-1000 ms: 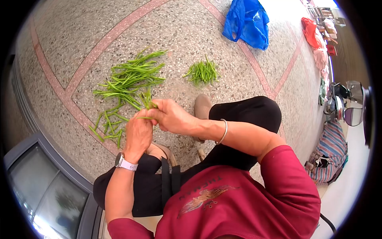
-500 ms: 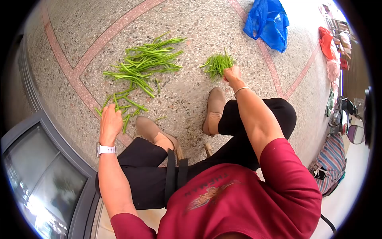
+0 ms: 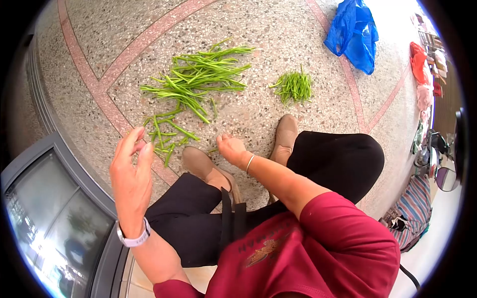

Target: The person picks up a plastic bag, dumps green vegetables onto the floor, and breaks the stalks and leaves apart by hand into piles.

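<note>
My left hand [image 3: 130,171] is raised above the floor by the dark frame, thumb and fingers apart, with nothing visible between them. A watch with a pale strap is on that wrist. My right hand [image 3: 231,149] is above the left shoe, its fingers curled closed; whatever they may hold is hidden. Ahead lies a loose heap of long thin green stems [image 3: 203,74]. Shorter green stem pieces [image 3: 171,134] are scattered between that heap and the left shoe [image 3: 196,160]. Farther right sits a small pile of short green stem pieces [image 3: 294,87].
A crumpled blue plastic bag [image 3: 355,35] lies on the speckled floor at the upper right. A grey-framed glass panel [image 3: 54,213] stands close on my left. Striped cloth [image 3: 415,208] and a mirror [image 3: 447,179] are at the far right.
My right hand has left the small pile and come left and nearer to me. My left hand has lifted off the scattered pieces, and its fingers have spread.
</note>
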Motion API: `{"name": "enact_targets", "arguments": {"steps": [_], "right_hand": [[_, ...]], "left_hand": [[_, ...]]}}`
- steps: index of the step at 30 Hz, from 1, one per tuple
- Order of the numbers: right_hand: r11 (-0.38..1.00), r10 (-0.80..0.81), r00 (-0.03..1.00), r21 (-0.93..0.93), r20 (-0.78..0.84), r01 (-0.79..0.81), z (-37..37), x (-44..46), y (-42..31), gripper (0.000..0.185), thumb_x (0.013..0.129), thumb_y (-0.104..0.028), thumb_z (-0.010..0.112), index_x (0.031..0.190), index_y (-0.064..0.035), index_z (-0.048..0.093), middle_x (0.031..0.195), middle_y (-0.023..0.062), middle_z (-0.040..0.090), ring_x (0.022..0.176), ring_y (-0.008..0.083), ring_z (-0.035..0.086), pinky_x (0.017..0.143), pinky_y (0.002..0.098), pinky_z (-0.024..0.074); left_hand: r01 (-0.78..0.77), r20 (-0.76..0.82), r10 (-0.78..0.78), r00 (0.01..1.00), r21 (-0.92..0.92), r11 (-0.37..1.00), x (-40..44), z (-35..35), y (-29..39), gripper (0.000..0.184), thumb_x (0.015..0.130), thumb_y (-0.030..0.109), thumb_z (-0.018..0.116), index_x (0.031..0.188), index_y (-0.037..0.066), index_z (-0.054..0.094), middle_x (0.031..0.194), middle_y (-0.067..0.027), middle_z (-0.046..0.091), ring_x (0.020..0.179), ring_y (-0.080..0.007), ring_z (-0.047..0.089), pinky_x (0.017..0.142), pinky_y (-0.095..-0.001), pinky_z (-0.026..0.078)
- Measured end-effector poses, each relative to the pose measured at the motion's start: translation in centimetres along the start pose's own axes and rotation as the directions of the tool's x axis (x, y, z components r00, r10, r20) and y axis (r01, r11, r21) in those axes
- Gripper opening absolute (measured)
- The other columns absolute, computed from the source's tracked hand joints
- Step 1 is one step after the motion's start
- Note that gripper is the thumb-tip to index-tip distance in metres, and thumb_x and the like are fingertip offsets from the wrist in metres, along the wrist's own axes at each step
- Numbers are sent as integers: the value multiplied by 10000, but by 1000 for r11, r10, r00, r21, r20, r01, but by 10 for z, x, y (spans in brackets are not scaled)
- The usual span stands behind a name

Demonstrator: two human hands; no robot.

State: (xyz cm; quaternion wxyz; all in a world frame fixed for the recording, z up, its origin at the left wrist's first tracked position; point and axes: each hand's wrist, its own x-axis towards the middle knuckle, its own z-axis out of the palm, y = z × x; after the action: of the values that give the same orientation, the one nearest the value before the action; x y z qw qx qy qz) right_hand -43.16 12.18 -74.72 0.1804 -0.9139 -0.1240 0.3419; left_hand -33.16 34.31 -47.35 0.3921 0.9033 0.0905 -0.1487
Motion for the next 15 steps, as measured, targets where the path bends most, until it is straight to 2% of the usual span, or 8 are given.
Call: {"name": "enact_targets", "arguments": {"steps": [1, 3, 6, 9, 13, 15], "right_hand": [[995, -52, 999, -86, -3, 51, 6, 2, -2, 152, 851, -93, 600, 962, 10, 590, 956, 205, 661, 887, 356, 687, 806, 450, 545], [956, -183, 983, -235, 2, 178, 10, 8, -1, 136, 841, -71, 566, 947, 8, 600, 876, 178, 672, 769, 316, 706, 782, 443, 548], [940, -172, 982, -284, 80, 188, 12, 15, -5, 120, 842, -83, 568, 929, -9, 607, 855, 171, 668, 738, 294, 705, 777, 434, 546], [905, -289, 956, -311, 50, 290, 8, 7, -3, 133, 849, -97, 565, 896, 0, 643, 834, 157, 676, 745, 286, 700, 616, 403, 555], [896, -278, 948, -316, 153, 313, 11, 0, -12, 169, 855, -120, 563, 925, 2, 656, 819, 155, 684, 765, 273, 710, 576, 371, 544], [889, -275, 946, -329, 173, 319, 12, 0, -17, 175, 859, -129, 561, 928, -6, 664, 825, 154, 693, 774, 267, 713, 588, 372, 545]], "left_hand": [[40, -1, -40, 999, -36, 999, -1, -4, -2, 371, 958, 139, 598, 1293, -16, 574, 1201, -116, 646, 1068, -184, 612, 938, -313, 472], [45, -19, -47, 999, -71, 996, 3, -9, -2, 358, 962, 138, 600, 1284, -17, 581, 1185, -107, 651, 1061, -171, 610, 930, -304, 474], [25, -34, -28, 999, -78, 997, 6, -12, -7, 344, 962, 132, 607, 1270, -20, 592, 1173, -104, 655, 1047, -162, 612, 923, -299, 476], [3, -24, -5, 1000, -63, 998, 7, -14, -5, 337, 958, 125, 611, 1261, -23, 598, 1165, -104, 658, 1033, -161, 616, 920, -300, 478], [-1, -10, 0, 1000, -84, 996, 4, -11, -5, 334, 951, 119, 618, 1254, -19, 603, 1155, -103, 662, 1020, -165, 617, 914, -305, 482], [-32, -30, 29, 999, -101, 994, 1, -10, -7, 319, 932, 98, 633, 1228, -17, 609, 1119, -139, 664, 975, -206, 649, 847, -322, 507]]}}
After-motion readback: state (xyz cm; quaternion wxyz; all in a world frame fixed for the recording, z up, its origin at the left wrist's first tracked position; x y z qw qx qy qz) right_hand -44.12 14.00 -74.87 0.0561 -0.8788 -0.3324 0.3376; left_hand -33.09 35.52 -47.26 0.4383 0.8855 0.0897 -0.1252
